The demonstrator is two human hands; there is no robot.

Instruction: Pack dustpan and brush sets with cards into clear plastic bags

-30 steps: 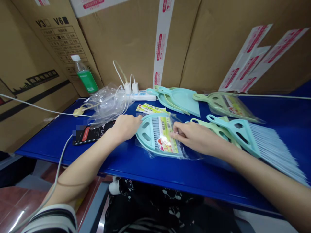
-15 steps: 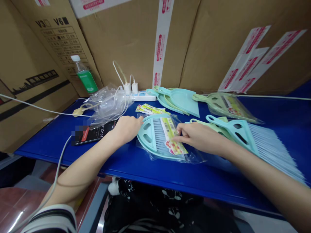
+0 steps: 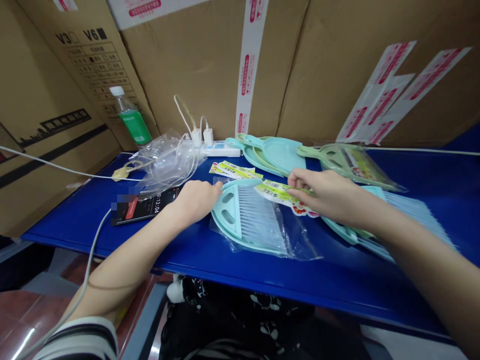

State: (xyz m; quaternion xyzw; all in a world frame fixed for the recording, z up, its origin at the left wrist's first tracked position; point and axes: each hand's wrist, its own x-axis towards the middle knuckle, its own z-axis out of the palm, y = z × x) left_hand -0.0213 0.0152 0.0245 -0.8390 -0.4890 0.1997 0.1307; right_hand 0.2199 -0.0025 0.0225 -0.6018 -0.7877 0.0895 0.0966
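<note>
A light-blue dustpan and brush set (image 3: 228, 212) lies in a clear plastic bag (image 3: 300, 237) near the table's front edge. My left hand (image 3: 200, 200) is closed at the set's left end, gripping the bagged set there; its fingertips are partly hidden. Between the thumb and fingers of my right hand (image 3: 318, 192) is a yellow-green printed label card (image 3: 277, 190), lifted above the bag's right side. Behind and below my right forearm lie loose brushes (image 3: 416, 212) with pale bristles, partly covered by the arm.
Loose dustpans (image 3: 285, 152) are stacked at the back, beside a bagged green set (image 3: 356, 165). Two or more label cards (image 3: 232, 170) lie before a power strip (image 3: 221, 148). Crumpled plastic bags (image 3: 168, 160), a phone (image 3: 150, 207) and a bottle (image 3: 135, 125) are at left. Cardboard (image 3: 206, 60) walls the back.
My right hand has moved right and slightly up with the label card, which has come off the brush's bristles. My left hand stays at the set's left end.
</note>
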